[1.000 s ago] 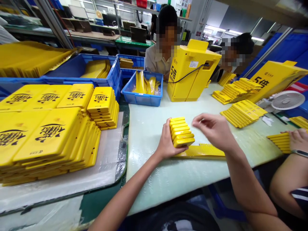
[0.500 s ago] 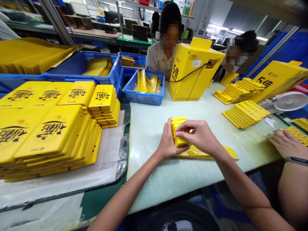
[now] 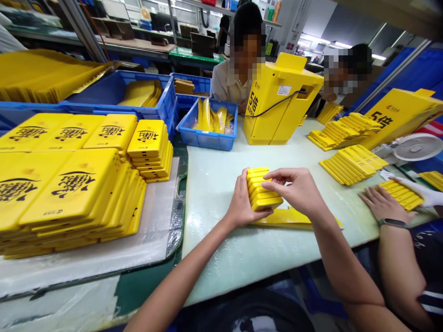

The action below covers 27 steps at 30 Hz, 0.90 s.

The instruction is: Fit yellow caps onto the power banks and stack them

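My left hand (image 3: pixel 244 200) is wrapped round a small stack of slim yellow cases (image 3: pixel 259 184), tilted up with their narrow ends facing me. Thumb and forefinger of my right hand (image 3: pixel 294 186) are pinched together at the right side of this stack, near its upper cases. Whatever may be between those fingertips is too small to make out. Beneath both hands a flat yellow sheet or sleeve (image 3: pixel 287 219) lies on the pale table mat (image 3: pixel 214 253), partly covered by the stack and my right hand.
Stacked yellow cases with black lettering (image 3: pixel 69 184) stand at left. Behind are a blue bin of yellow pieces (image 3: pixel 207 138) and a tall yellow box (image 3: pixel 270 110). At right are more case stacks (image 3: pixel 353 163), a small fan (image 3: pixel 418 146) and a co-worker's hand (image 3: pixel 384 205) on cases.
My right hand has moved up and right along the stack, uncovering its lower cases. My left hand keeps its hold. The co-worker's hand at right has moved left with a row of cases.
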Each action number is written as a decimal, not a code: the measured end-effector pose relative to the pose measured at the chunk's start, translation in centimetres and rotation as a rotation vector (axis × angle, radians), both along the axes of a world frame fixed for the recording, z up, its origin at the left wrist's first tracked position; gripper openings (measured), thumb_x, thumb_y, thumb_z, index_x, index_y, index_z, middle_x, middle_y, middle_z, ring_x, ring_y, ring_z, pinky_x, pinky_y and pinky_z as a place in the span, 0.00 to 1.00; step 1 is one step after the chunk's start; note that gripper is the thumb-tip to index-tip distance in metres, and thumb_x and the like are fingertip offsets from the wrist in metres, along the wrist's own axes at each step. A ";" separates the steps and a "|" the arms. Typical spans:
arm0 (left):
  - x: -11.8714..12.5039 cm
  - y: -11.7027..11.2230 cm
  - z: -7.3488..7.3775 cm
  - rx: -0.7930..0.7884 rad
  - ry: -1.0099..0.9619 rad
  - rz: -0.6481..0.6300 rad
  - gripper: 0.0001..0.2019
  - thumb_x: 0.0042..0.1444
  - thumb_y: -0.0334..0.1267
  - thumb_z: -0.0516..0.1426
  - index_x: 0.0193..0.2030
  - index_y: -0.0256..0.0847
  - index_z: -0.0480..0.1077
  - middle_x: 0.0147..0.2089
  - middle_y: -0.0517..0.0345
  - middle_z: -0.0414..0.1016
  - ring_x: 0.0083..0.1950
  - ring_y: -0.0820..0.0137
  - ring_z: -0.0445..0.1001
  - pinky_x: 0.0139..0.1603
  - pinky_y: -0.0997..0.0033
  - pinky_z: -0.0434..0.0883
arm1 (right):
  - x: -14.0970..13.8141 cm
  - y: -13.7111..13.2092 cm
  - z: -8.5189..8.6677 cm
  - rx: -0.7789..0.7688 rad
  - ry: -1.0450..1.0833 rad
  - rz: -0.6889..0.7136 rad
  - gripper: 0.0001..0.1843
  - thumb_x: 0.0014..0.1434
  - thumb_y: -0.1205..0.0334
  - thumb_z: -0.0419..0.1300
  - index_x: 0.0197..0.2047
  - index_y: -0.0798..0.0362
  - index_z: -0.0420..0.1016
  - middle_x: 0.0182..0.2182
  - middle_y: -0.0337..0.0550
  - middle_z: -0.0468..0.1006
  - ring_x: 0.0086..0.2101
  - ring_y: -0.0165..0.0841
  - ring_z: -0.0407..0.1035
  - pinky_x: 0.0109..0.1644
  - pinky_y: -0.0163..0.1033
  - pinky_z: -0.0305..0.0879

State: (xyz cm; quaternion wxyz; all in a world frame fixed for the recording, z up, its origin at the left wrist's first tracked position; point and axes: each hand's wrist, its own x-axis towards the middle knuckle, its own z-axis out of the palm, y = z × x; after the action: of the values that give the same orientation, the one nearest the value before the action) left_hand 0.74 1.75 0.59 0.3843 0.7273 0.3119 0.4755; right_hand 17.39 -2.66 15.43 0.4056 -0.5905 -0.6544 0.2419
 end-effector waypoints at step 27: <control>-0.2 0.4 -0.6 -0.003 0.010 0.007 0.74 0.43 0.57 0.81 0.86 0.46 0.40 0.80 0.33 0.57 0.83 0.32 0.60 0.84 0.26 0.61 | -0.3 2.3 -0.6 0.137 -0.077 0.109 0.04 0.62 0.63 0.74 0.35 0.50 0.89 0.33 0.44 0.85 0.33 0.36 0.74 0.41 0.42 0.70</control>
State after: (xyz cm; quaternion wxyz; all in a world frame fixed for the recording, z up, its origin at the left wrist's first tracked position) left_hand 0.57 2.12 -0.05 0.3822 0.7280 0.3171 0.4727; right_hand 17.12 -0.32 14.87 0.4057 -0.5337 -0.7157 0.1956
